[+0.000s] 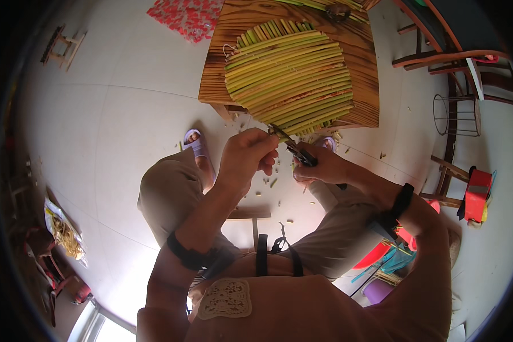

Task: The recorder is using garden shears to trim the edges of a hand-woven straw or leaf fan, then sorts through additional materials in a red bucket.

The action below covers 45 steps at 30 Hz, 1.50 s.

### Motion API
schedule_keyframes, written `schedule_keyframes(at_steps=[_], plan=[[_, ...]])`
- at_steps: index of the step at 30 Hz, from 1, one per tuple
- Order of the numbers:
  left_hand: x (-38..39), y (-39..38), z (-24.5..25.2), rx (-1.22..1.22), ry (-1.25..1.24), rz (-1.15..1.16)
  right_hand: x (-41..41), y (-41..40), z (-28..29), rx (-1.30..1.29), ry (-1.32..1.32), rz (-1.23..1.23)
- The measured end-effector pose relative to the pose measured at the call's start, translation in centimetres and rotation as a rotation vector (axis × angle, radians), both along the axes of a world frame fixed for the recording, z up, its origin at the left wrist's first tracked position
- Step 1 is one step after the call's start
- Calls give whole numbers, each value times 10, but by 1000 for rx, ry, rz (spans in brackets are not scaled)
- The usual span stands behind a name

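A round mat of green and yellow plant stalks, bound in rows with thread, lies on a small wooden table and juts past its near edge. More stalks show crosswise beneath it. My right hand is closed on the black handles of scissors; their blades reach the mat's near rim. Just left of the blades, my left hand has its thumb and forefinger pinched together at that rim, apparently on a stalk end; the fingertips partly hide what is between them.
Cut stalk bits are scattered on the floor between my feet, in purple slippers. A patterned red cloth lies left of the table. Wooden chairs, a wire frame and a red container stand at right.
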<state>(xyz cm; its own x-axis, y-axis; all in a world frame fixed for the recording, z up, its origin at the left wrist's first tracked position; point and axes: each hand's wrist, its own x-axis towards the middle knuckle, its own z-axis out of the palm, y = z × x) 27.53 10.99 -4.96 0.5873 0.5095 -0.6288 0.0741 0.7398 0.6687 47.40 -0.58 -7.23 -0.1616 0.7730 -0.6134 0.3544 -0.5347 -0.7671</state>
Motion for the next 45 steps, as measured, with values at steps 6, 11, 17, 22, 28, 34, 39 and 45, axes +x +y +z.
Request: schedule_keyframes(at_steps=[6, 11, 17, 22, 28, 34, 39, 45], plan=[[-2, 1, 1, 21, 20, -12, 18, 10, 4, -87, 115, 23], [-1, 3, 2, 15, 23, -25, 24, 24, 15, -259, 160, 178], [-2, 4, 4, -7, 14, -11, 18, 17, 12, -244, 296, 28], [-1, 2, 3, -14, 5, 18, 17, 16, 11, -231, 310, 5], [0, 1, 5, 7, 22, 31, 19, 8, 8, -315, 367, 12], [-3, 6, 3, -20, 4, -49, 14, 12, 11, -253, 388, -6], [-3, 9, 3, -40, -3, -68, 18, 20, 17, -389, 328, 85], [-2, 3, 0, 10, 26, -33, 13, 13, 17, -399, 374, -47]])
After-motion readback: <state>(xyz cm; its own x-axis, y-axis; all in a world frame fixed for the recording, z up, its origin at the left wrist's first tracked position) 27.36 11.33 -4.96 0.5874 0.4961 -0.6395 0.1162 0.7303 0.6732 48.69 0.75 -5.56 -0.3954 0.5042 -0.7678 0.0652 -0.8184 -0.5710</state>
